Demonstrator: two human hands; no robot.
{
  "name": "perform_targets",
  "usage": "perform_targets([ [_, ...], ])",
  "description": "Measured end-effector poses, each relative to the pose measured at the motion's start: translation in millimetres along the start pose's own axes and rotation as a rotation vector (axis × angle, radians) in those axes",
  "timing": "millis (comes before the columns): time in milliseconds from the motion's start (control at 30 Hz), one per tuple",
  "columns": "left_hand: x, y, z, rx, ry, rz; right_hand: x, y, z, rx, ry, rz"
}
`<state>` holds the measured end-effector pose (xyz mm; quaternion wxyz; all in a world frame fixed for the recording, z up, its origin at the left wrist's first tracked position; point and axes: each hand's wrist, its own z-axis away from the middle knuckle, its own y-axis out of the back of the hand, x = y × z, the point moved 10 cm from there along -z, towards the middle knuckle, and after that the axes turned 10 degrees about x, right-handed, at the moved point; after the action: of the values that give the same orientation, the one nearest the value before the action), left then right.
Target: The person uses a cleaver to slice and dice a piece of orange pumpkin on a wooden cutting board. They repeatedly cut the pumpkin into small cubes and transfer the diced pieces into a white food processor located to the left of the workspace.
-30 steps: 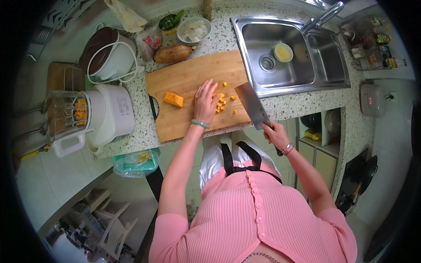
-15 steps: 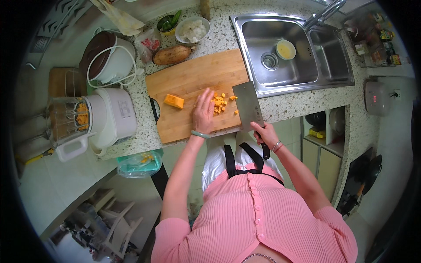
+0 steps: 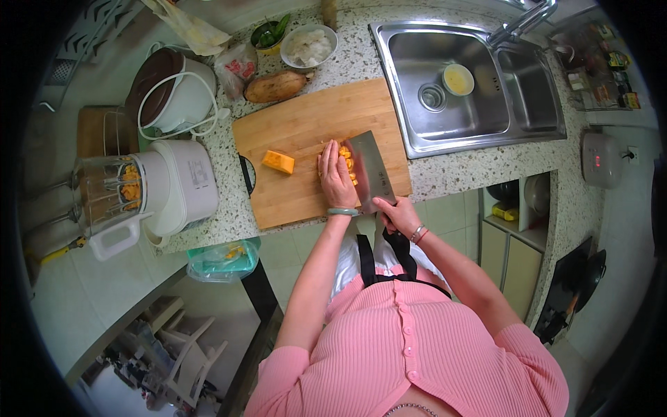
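Note:
A wooden cutting board (image 3: 319, 115) lies on the counter. On it, diced orange vegetable (image 3: 345, 153), which looks like pumpkin, is gathered between my left hand (image 3: 336, 177) and the blade of a cleaver (image 3: 372, 170). My left hand is stretched out, fingers straight and held together, along the left side of the cubes and partly over them. Closed round the cleaver's dark handle at the board's near edge is my right hand (image 3: 398, 214). The wide blade slants away from me, against the right side of the cubes. Left of my left hand sits an uncut orange chunk (image 3: 278, 162).
Behind the board are a long brown tuber (image 3: 278, 87), a white bowl (image 3: 333, 50) of pale pieces and a small bowl with green peppers (image 3: 269, 36). The sink (image 3: 431, 125) is at the right. A blender jug (image 3: 114, 191) and white pot (image 3: 184, 97) stand left.
The cleaver and my right hand have moved left, bringing the blade up to the cubes. My left hand has shifted slightly right. The scattered cubes are now pushed together between them.

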<state>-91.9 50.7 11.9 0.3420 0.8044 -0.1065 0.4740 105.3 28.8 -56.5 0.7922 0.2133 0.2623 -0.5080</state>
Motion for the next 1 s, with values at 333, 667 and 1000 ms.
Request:
perform_targets([
  [333, -15, 12, -1, 0.136, 0.227, 0.219, -4, -45, 2, -0.115, 0.069, 0.052],
  [667, -21, 23, -1, 0.107, 0.213, 0.294, -3, -39, 2, -0.099, 0.046, 0.055],
  [1000, -13, 31, 0, 0.117, 0.135, 0.096, 1, -56, 10, -0.192, 0.023, 0.155],
])
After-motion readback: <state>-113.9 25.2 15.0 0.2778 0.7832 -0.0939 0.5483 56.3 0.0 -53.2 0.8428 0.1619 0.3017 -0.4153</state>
